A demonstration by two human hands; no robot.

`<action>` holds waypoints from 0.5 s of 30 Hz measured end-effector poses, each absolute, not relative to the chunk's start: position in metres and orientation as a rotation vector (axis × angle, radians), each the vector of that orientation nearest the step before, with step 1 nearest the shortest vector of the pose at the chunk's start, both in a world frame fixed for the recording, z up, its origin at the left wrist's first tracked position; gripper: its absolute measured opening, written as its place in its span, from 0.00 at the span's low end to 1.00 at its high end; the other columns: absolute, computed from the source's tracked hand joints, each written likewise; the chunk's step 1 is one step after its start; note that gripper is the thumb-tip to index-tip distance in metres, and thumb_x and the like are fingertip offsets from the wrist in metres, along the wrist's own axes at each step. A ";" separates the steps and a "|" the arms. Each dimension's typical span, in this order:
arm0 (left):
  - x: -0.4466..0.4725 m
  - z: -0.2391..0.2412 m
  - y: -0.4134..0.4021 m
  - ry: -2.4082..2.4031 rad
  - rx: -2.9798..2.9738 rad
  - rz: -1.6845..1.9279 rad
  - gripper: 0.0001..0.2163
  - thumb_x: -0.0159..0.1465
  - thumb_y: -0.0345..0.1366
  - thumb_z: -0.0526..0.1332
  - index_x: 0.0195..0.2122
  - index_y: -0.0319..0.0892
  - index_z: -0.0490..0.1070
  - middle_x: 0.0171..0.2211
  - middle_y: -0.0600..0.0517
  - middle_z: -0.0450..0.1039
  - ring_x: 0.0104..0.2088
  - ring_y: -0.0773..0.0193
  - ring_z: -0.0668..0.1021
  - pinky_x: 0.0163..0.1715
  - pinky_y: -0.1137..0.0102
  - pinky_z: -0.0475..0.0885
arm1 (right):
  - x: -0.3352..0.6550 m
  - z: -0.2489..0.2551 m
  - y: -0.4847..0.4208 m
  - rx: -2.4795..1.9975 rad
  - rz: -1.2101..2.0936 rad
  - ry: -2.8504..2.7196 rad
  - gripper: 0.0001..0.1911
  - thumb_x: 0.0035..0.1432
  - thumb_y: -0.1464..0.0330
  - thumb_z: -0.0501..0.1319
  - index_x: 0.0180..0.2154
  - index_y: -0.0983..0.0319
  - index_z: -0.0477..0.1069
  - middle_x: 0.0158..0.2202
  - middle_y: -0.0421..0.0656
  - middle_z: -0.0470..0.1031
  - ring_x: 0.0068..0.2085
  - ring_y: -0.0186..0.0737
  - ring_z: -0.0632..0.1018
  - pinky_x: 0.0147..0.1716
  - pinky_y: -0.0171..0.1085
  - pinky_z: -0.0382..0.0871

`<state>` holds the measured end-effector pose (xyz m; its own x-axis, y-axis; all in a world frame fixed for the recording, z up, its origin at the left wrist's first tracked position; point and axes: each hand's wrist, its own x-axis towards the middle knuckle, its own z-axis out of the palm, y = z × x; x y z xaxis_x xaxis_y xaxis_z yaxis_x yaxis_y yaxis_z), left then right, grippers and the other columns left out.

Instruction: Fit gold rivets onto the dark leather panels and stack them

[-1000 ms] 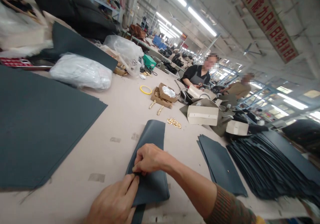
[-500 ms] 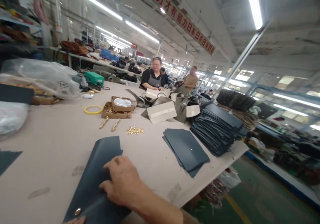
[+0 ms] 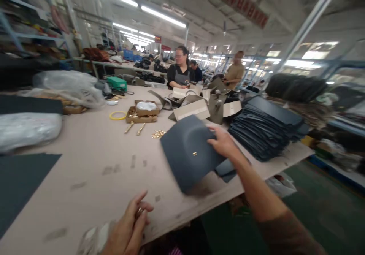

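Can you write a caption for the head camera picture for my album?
A right hand holds a dark sheet with a small gold piece above the table, near a stack of sheets.

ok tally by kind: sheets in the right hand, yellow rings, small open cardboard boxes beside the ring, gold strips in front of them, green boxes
Dark sheet in right hand: 1
Yellow ring: 1
Cardboard boxes: 2
Gold strips: 2
Green box: 1
Total: 7

A yellow ring (image 3: pixel 117 118) lies on the desk (image 3: pixel 94 144), a green box (image 3: pixel 116 83) and a clear bag (image 3: pixel 68 86) beyond it. Over there, a person (image 3: pixel 182 76) in a grey apron is behind pale flapped pieces (image 3: pixel 192 111); a red-lettered banner (image 3: pixel 238 0) hangs overhead.
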<state>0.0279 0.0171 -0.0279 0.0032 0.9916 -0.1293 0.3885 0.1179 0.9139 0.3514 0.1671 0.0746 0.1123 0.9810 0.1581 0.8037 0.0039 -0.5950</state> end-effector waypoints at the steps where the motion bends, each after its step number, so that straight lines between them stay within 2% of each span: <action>1: 0.030 -0.019 0.015 1.500 1.393 0.871 0.24 0.65 0.53 0.45 0.60 0.51 0.54 0.42 0.55 0.72 0.36 0.64 0.75 0.43 0.65 0.66 | 0.380 0.079 0.173 -1.998 0.258 -1.731 0.32 0.50 0.73 0.62 0.58 0.61 0.61 0.50 0.50 0.73 0.48 0.49 0.75 0.51 0.46 0.67; 4: 0.028 -0.014 0.015 1.423 1.353 0.835 0.28 0.67 0.50 0.43 0.66 0.51 0.37 0.48 0.52 0.70 0.36 0.65 0.74 0.40 0.65 0.68 | 0.436 0.078 0.183 -2.385 -0.154 -1.758 0.29 0.53 0.70 0.60 0.57 0.68 0.64 0.48 0.60 0.73 0.49 0.59 0.74 0.48 0.51 0.67; 6: 0.024 -0.020 0.015 1.392 1.331 0.824 0.29 0.68 0.49 0.42 0.66 0.53 0.28 0.52 0.50 0.68 0.35 0.66 0.75 0.39 0.65 0.69 | 0.435 0.067 0.177 -2.344 -0.285 -1.779 0.23 0.55 0.69 0.58 0.53 0.69 0.68 0.47 0.61 0.73 0.48 0.60 0.75 0.47 0.51 0.67; 8: 0.020 -0.026 0.015 1.407 1.360 0.828 0.30 0.68 0.49 0.42 0.66 0.52 0.26 0.52 0.48 0.68 0.34 0.66 0.74 0.42 0.63 0.68 | 0.399 0.053 0.159 -2.116 -0.033 -1.828 0.17 0.56 0.68 0.59 0.47 0.66 0.73 0.43 0.54 0.76 0.44 0.51 0.77 0.47 0.46 0.69; 10: 0.016 -0.028 0.015 1.440 1.421 0.823 0.29 0.68 0.48 0.40 0.66 0.51 0.26 0.49 0.48 0.70 0.33 0.66 0.74 0.43 0.62 0.67 | 0.341 0.039 0.136 -1.744 0.446 -1.929 0.12 0.57 0.66 0.60 0.43 0.60 0.75 0.39 0.45 0.78 0.40 0.42 0.78 0.44 0.39 0.70; 12: 0.012 -0.027 0.015 1.446 1.463 0.818 0.28 0.68 0.47 0.40 0.66 0.53 0.27 0.48 0.50 0.71 0.33 0.66 0.74 0.43 0.62 0.67 | 0.275 0.029 0.112 -1.337 0.765 -2.076 0.10 0.59 0.64 0.60 0.42 0.57 0.75 0.40 0.41 0.78 0.40 0.36 0.77 0.43 0.35 0.70; 15: 0.001 -0.023 0.012 1.410 1.470 0.816 0.28 0.68 0.47 0.39 0.66 0.53 0.25 0.49 0.51 0.71 0.32 0.66 0.74 0.42 0.64 0.68 | 0.195 0.027 0.086 -0.879 0.992 -2.235 0.10 0.62 0.69 0.57 0.45 0.57 0.72 0.40 0.39 0.76 0.42 0.31 0.75 0.44 0.32 0.68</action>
<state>0.0011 0.0116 -0.0232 0.1266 0.9838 -0.1269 0.3798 0.0701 0.9224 0.1948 0.0864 0.0267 -0.6437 0.7374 0.2050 0.3427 0.5172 -0.7843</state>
